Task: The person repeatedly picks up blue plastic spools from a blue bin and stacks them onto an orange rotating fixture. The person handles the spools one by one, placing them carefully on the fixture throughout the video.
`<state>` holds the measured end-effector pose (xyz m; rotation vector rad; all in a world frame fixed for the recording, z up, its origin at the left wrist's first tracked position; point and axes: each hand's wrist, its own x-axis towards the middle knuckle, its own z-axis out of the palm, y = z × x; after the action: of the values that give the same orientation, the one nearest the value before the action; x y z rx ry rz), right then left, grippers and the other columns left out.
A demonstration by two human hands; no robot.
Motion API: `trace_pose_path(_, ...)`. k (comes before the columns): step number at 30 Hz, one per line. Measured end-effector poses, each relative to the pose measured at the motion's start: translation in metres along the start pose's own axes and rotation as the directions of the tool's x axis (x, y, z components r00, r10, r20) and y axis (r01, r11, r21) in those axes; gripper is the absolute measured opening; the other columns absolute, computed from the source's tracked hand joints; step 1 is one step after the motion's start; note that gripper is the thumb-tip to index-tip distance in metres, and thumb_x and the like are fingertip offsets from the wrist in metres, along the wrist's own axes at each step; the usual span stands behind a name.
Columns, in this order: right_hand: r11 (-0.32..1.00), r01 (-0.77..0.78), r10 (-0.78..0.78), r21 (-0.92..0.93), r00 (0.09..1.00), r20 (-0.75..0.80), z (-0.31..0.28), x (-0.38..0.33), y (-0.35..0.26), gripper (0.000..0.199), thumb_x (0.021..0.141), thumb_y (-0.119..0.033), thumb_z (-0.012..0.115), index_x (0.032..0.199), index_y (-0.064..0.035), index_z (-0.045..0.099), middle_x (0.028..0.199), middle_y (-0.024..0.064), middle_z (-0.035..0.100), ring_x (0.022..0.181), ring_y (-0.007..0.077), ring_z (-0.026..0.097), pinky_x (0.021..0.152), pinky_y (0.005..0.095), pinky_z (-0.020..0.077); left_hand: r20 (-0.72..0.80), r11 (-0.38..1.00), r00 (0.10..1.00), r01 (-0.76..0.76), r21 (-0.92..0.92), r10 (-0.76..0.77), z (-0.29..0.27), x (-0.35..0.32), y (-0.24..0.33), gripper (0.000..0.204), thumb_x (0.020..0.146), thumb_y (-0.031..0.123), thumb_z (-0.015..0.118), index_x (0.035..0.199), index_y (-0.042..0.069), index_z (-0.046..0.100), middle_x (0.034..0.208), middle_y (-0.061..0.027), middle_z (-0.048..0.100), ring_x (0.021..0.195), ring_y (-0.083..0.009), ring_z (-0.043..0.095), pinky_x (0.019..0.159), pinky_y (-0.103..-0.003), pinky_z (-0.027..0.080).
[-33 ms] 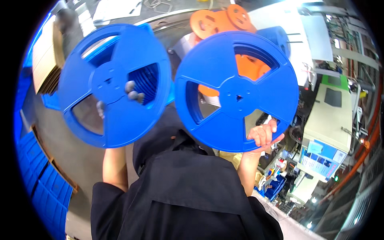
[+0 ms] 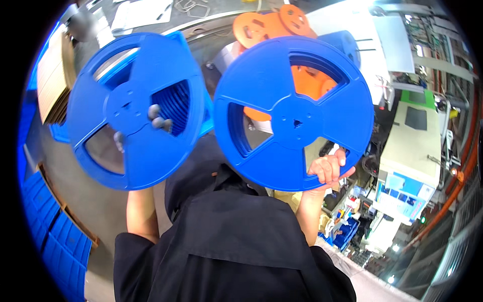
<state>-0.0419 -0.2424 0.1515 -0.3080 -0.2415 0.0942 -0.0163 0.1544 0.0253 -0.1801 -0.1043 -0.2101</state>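
Observation:
I hold up two large round blue reels side by side, each with three openings around its hub. My left hand (image 2: 160, 121) is mostly hidden behind the left reel (image 2: 158, 65). Grey-covered fingertips come through two openings and close over a spoke. Layered blue edges show through that reel's right opening, like several reels stacked together. On the right reel (image 2: 334, 118), my right hand (image 2: 329, 168) curls its bare fingers through the lower opening and around the rim. More blue rims show behind its face too.
Behind the right reel lie orange reels (image 2: 251, 30) and another blue reel (image 2: 342, 48). Cardboard (image 2: 55, 80) is stacked at far left, above blue crates (image 2: 63, 241). A pale machine (image 2: 412, 146) stands at right. Papers (image 2: 143, 16) lie on the bench at the back.
Both reels have shifted slightly left in the view, the left one also a little downward. The background has shifted slightly too. Both grips look the same.

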Motion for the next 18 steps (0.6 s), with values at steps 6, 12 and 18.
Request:
trace_pose_path(6,0.995,0.044,-0.045,0.088,0.999,0.021,0.018,0.012,0.010,0.025,0.095,-0.021,0.059,0.092,-0.0019,0.043,0.053,0.0001,0.045,0.036,0.0051,0.041,0.035,0.0199,0.0307,0.033,0.985,0.995,-0.101,0.137,0.098,0.003,0.003,0.009,0.078,0.078,0.032,0.075,0.139,0.003,0.036,0.130,-0.0163,0.048,0.111,-0.0255,0.052,0.108,-0.038,0.039)
trace_pose_path(12,0.997,0.021,-0.019,0.069,1.000,-0.021,0.019,0.016,0.015,0.027,0.093,-0.021,0.062,0.099,-0.0023,0.043,0.059,-0.0009,0.043,0.043,0.0068,0.040,0.040,0.0238,0.0314,-0.132,0.998,0.990,0.036,-0.044,-0.041,-0.017,-0.002,0.002,0.082,0.082,0.041,0.067,0.138,-0.008,0.032,0.123,-0.0216,0.052,0.120,-0.0333,0.050,0.112,-0.043,0.032)
trace_pose_path(18,0.995,0.039,-0.055,-0.092,0.984,-0.169,0.018,0.001,0.012,0.032,0.094,-0.025,0.061,0.104,-0.0015,0.042,0.062,-0.0013,0.042,0.046,0.0073,0.040,0.044,0.0237,0.0330,-0.483,0.973,0.870,0.018,0.231,0.098,-0.065,0.002,-0.005,0.050,0.086,0.040,0.055,0.117,-0.001,0.055,0.098,-0.0142,0.059,0.084,-0.0268,0.058,0.091,-0.038,0.045)
